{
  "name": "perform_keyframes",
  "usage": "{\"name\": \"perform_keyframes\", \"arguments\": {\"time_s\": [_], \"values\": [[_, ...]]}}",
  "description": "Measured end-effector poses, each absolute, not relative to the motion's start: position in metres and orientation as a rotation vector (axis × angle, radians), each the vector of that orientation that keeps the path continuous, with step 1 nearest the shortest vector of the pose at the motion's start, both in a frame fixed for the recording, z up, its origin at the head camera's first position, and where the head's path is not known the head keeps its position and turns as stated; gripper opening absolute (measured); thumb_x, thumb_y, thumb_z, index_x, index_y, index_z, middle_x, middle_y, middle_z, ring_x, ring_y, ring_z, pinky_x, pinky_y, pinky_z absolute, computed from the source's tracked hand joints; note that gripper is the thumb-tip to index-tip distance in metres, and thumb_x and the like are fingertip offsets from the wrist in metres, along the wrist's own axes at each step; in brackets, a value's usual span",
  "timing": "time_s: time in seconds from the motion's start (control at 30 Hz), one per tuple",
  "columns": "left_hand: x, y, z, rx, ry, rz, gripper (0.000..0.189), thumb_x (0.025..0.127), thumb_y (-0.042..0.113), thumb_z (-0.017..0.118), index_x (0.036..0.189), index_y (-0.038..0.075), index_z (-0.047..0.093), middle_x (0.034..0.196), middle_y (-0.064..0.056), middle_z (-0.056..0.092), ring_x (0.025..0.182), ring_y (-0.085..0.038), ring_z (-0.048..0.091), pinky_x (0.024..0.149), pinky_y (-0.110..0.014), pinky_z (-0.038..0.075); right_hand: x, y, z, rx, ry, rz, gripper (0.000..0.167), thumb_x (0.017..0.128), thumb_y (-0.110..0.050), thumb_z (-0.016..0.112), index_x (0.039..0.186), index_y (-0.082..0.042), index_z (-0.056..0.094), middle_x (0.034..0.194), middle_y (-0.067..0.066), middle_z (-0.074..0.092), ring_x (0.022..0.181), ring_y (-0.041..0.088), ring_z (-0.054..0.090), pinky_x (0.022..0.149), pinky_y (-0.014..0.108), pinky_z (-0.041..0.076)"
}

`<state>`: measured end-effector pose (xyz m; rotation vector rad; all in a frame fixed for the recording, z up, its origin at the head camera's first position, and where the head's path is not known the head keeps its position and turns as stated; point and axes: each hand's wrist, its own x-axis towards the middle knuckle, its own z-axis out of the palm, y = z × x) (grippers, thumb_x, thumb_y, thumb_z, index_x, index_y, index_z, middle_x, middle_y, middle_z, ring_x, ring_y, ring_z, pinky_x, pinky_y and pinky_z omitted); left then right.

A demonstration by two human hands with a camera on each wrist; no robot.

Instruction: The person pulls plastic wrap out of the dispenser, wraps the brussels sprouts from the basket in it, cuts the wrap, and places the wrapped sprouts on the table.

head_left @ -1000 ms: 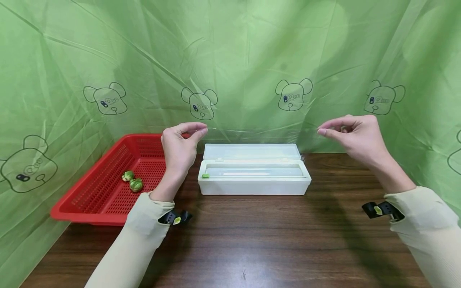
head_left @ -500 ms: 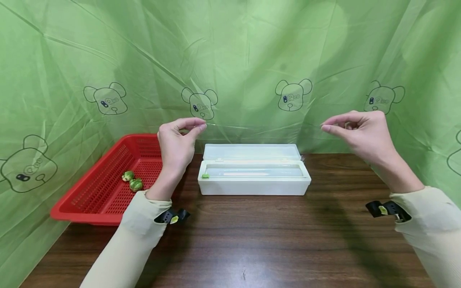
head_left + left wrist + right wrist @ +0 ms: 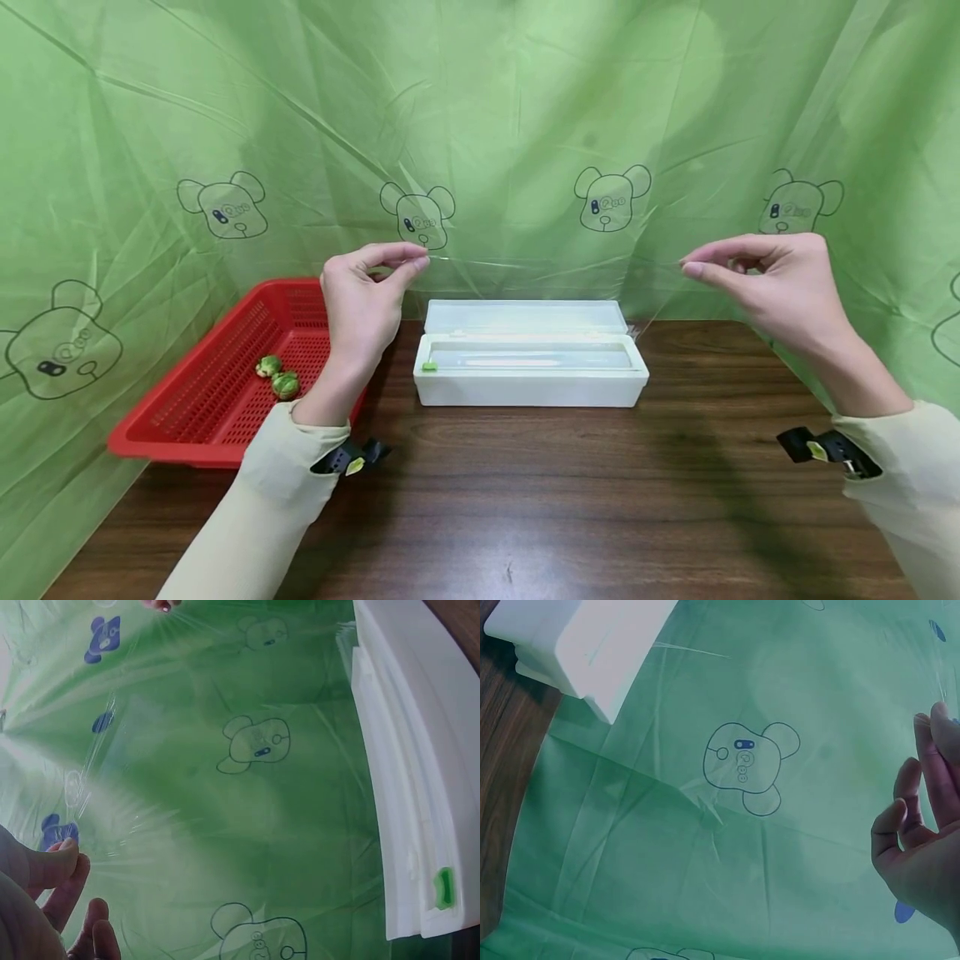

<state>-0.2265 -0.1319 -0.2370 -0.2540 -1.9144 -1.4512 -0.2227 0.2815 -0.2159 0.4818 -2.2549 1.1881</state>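
Observation:
A sheet of clear cling film (image 3: 540, 265) spans the air between both hands, its upper edge a faint line. The left hand (image 3: 363, 304) pinches its left corner between thumb and fingertips, above the basket's right side. At the right corner, the right hand (image 3: 783, 287) pinches the film the same way, its other fingers curled loosely. Below and between the hands stands a white cling film dispenser box (image 3: 528, 390), lid (image 3: 525, 316) raised at the back. A green slider (image 3: 429, 367) sits at its front left. Film creases (image 3: 97, 750) radiate toward the fingertips in the left wrist view.
A red perforated basket (image 3: 157, 452) stands on the left with two Brussels sprouts (image 3: 285, 384) inside. Green curtain (image 3: 510, 100) printed with bear heads closes off the back and sides of the dark wooden table (image 3: 525, 500).
The hands have spread apart, the right one shifting further right and the left slightly left. Both have risen a little with the film between them. Box and basket stay put.

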Motion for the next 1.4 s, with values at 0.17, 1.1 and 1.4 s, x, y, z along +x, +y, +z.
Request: {"name": "perform_keyframes", "arguments": {"time_s": [0.17, 1.1, 1.4], "values": [[-0.217, -0.133, -0.236, -0.29, -1.912, -1.452, 0.005, 0.089, 0.009, 0.087, 0.094, 0.008, 0.086, 0.089, -0.001, 0.079, 0.069, -0.021, 0.058, 0.059, -0.025, 0.043, -0.215, 0.284, -0.217, 0.503, -2.28, 1.206, 0.013, 0.09, -0.008, 0.085, 0.099, 0.001, 0.082, 0.087, -0.001, 0.079, 0.062, 0.008, 0.06, 0.048, 0.021, 0.039], [-0.144, -0.153, -0.262, -0.492, -2.056, -1.442, 0.015, 0.084, -0.004, 0.086, 0.093, 0.009, 0.084, 0.09, 0.001, 0.078, 0.075, -0.014, 0.065, 0.065, -0.021, 0.049, -0.143, 0.295, -0.245, 0.538, -2.489, 1.167, 0.011, 0.093, 0.0, 0.079, 0.1, -0.008, 0.081, 0.095, 0.006, 0.079, 0.084, 0.013, 0.071, 0.066, 0.021, 0.051], [-0.127, -0.159, -0.281, -0.52, -2.189, -1.39, 0.017, 0.084, 0.0, 0.087, 0.091, 0.015, 0.084, 0.088, 0.006, 0.077, 0.076, -0.011, 0.066, 0.063, -0.021, 0.049, -0.129, 0.301, -0.268, 0.594, -2.576, 1.19, 0.019, 0.091, 0.004, 0.078, 0.099, -0.012, 0.08, 0.093, 0.003, 0.079, 0.081, 0.016, 0.073, 0.068, 0.024, 0.055]]}}
